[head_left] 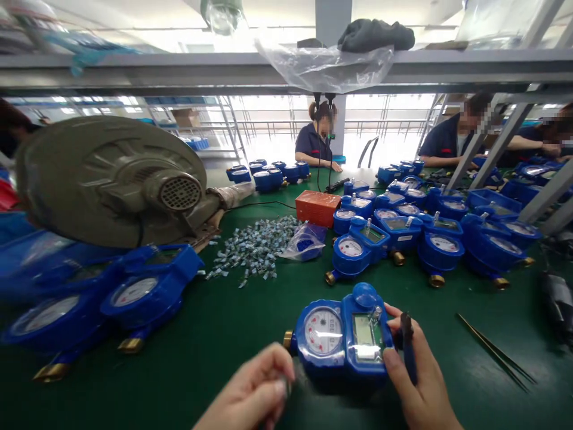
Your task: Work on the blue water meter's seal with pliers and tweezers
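Note:
A blue water meter (320, 338) lies on the green table in front of me. It has a round dial, a display box (367, 339) and a brass pipe end at its left. My right hand (418, 364) grips the box's right edge with thumb and fingers. In the same hand are dark-handled pliers (408, 349), pointing up; their lower part is partly hidden. Just below the brass end, my left hand (262, 382) is closed with its fingertips pinched. Something small and dark shows at the fingertips, too blurred to name.
Tweezers (495, 352) lie at right. Small parts (257, 248) are heaped mid-table near an orange box (317, 208) and a plastic bag (304, 242). More water meters (351, 254) stand at right and left. A large blower (111, 179) fills the left. Co-workers (316, 143) sit opposite.

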Demonstrator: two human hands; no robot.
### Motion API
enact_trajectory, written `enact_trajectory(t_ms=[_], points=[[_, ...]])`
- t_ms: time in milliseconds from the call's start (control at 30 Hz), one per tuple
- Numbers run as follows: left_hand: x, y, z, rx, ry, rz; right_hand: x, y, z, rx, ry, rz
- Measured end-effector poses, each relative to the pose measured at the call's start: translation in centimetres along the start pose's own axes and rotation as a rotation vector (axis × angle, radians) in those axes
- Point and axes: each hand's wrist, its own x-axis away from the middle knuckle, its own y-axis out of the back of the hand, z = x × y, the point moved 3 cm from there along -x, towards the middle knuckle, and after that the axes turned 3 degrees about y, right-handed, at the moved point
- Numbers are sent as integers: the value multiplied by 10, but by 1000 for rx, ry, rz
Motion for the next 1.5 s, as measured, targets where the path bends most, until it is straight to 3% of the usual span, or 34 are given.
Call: enact_trajectory(t_ms=[100, 167, 233, 333, 500, 567, 633, 733, 833, 900, 1000, 1067, 1100, 1167, 1267, 1367, 1500], points=[[-21, 63, -43, -567, -158, -494, 0, -2, -7, -26, 4, -21], [-44, 85, -60, -682, -143, -642, 1, -1, -10, -63, -4, -19], [-58, 84, -69, -765, -148, -736, 3, 3, -14, -116, -12, -28], [-50, 38, -70, -866, -284, -789, 0, 12, -25, -189, -97, -80], [-12, -79, -42, -1005, -668, -724, -27, 12, -35, -515, -252, -126], [-12, -108, -30, -1122, -736, -719, -40, 4, -31, -687, -260, -71], [-19, -120, -22, -1191, -718, -760, -47, -4, -25, -779, -278, 19], [-29, -117, -16, -1197, -670, -813, -45, -6, -17, -812, -288, 106], [-33, -103, -14, -1181, -698, -756, -30, -2, -15, -808, -288, 122], [-34, -89, -16, -1198, -729, -618, -13, -1, -18, -792, -294, 92], [-34, -67, -27, -1203, -743, -277, 20, -4, -24, -840, -343, -30], [-29, -58, -35, -1176, -691, -94, 42, -6, -25, -904, -365, -118], [-25, -55, -39, -1162, -656, -55, 50, -6, -24, -908, -362, -149], [-15, -56, -42, -1121, -600, -110, 60, -2, -23, -855, -342, -195], [-1, -67, -37, -986, -609, -298, 61, 6, -24, -756, -349, -262], [1, -79, -26, -879, -691, -415, 56, 7, -27, -750, -381, -251], [-11, -85, -24, -975, -875, -471, 54, 3, -26, -734, -343, -173]])
